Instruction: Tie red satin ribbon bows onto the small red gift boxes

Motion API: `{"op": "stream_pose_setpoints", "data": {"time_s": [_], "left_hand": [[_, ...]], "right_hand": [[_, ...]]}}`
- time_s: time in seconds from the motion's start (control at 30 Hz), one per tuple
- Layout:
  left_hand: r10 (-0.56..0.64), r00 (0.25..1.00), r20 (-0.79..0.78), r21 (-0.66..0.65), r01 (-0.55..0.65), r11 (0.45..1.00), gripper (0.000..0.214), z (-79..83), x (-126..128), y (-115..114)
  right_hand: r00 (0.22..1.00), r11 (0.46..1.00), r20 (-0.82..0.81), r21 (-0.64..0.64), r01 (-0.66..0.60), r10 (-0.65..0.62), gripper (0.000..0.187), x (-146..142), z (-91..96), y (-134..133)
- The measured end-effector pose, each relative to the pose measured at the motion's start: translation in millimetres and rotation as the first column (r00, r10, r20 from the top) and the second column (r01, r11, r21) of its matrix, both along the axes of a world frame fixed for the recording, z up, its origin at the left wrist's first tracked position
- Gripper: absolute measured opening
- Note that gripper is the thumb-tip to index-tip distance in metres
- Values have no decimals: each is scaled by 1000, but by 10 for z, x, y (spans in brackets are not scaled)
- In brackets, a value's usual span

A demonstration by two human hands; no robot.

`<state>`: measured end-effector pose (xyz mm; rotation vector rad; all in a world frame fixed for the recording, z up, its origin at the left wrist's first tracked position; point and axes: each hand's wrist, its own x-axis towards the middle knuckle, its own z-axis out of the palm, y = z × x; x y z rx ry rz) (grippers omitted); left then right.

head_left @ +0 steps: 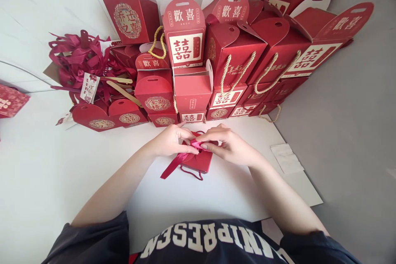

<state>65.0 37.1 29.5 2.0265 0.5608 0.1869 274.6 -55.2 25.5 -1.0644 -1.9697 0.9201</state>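
Observation:
A small red gift box (202,163) with a dark red cord handle sits on the white table in front of me. Across its top runs a crimson satin ribbon (176,164), one tail hanging out past the box's left side. My left hand (175,140) pinches the ribbon from the left, thumb and fingers close together over the lid. From the right, my right hand (229,144) grips the same ribbon between thumb and forefinger. Both hands meet at a loop or knot above the middle of the box. My fingers partly hide the lid and the ribbon's far end.
Stacked red gift boxes (193,86) form a wall behind my hands. At the back left lies a heap of crimson ribbons (77,57) with a printed tag (89,87). White folded paper (286,158) rests near the table's right edge. Another red box (12,101) stands far left.

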Motion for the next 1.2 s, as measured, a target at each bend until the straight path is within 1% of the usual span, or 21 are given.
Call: {"op": "stream_pose_setpoints", "data": {"time_s": [0.03, 0.1, 0.2, 0.27, 0.3, 0.37, 0.43, 0.47, 0.6, 0.7, 0.77, 0.87, 1.0, 1.1, 1.2], "left_hand": [[3, 1000, -1, -2, -3, 1000, 19, 0, 5, -3], [5, 1000, 4, 5, -5, 1000, 21, -9, 8, -4], [-2, 1000, 12, 28, 2, 1000, 23, -21, 2, -2], [-5, 1000, 13, 35, 5, 999, 24, -20, -1, -7], [-4, 1000, 10, 39, 4, 999, 24, -18, -2, -13], [3, 1000, 2, 47, -3, 999, 22, -12, 0, -26], [16, 1000, -9, 55, -15, 998, 22, -9, 3, -41], [24, 1000, -14, 57, -24, 998, 23, -9, 5, -49], [49, 999, -17, 89, -47, 995, 24, -9, 10, -78], [44, 999, -10, 140, -42, 989, 23, -2, 13, -101], [55, 998, -5, 149, -53, 987, 24, 4, 12, -108], [79, 997, 3, 91, -79, 993, 25, 9, 0, -100], [77, 997, 14, -74, -76, 994, 24, 7, -20, -74], [84, 996, 27, -206, -77, 975, 23, 10, -26, -77], [80, 996, 50, -287, -62, 956, 24, 23, -27, -96]], "right_hand": [[998, 998, 61, 53, 20, -23, 22, -26, -11, 0], [984, 992, 165, 121, 42, -62, 22, -63, -29, -13], [964, 988, 258, 154, 30, -69, 25, -80, -19, -50], [974, 993, 220, 117, 30, -56, 24, -67, -1, -70], [983, 994, 169, 87, 61, -75, 22, -56, 2, -74], [980, 983, 74, 41, 181, -183, 16, -35, -19, -68], [954, 955, 52, 33, 294, -295, 18, -30, -74, -51], [946, 948, 61, 36, 315, -317, 19, -38, -110, -42], [954, 955, 51, 36, 294, -296, 18, -125, -226, -26], [952, 952, -25, 21, 307, -306, 14, -184, -243, -27], [953, 957, -87, -5, 291, -290, 14, -184, -236, -25], [958, 966, -124, -18, 259, -259, 16, -125, -221, -21], [971, 976, -100, -10, 216, -216, 16, -48, -202, -34], [978, 980, -71, 24, 199, -197, 12, -70, -202, -44], [973, 972, -65, 69, 226, -222, 11, -131, -234, -38]]}}
